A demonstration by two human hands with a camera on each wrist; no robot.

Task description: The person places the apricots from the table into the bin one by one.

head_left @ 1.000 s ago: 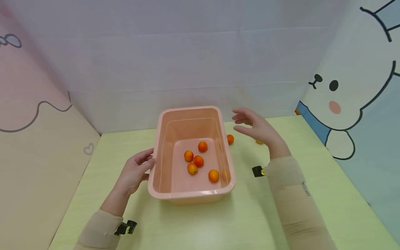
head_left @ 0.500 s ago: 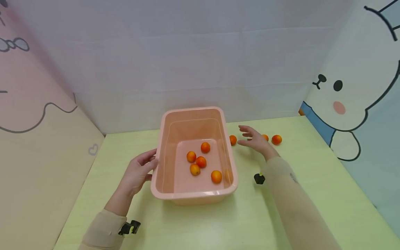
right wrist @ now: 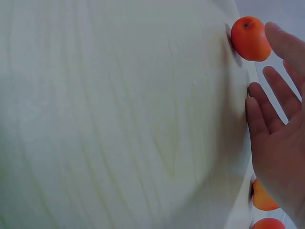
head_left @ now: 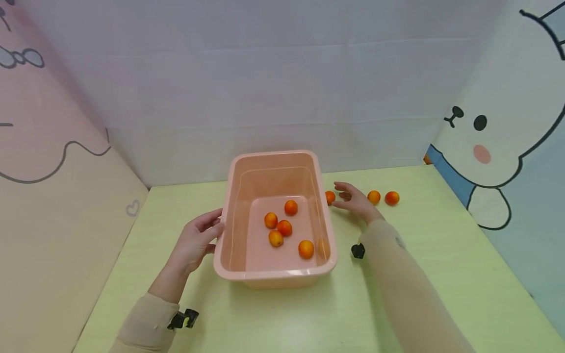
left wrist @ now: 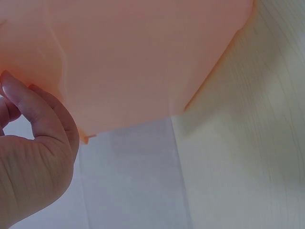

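Observation:
A pink plastic basin (head_left: 256, 274) stands on the table with several small oranges (head_left: 284, 228) on its floor. My left hand (head_left: 196, 242) holds the basin's left rim, the thumb overlapping the edge; in the left wrist view its curled fingers (left wrist: 35, 107) meet the pink wall. Beyond the basin's right side, my right hand (head_left: 355, 202) reaches low over the table with fingers parted. Its thumb and fingertips are right at a loose orange (right wrist: 250, 39), which the basin partly hides in the head view. The fingers are not closed round that fruit.
Two more oranges, a lighter one (head_left: 373, 197) and a redder one (head_left: 392, 198), lie just right of my right hand. A white cloth wall (head_left: 282, 98) rises behind the table (head_left: 441, 255). Printed cartoon panels flank both sides.
My right hand has come down from above the table and moved left to the orange beside the basin, uncovering the two oranges at right. The left hand stays on the rim.

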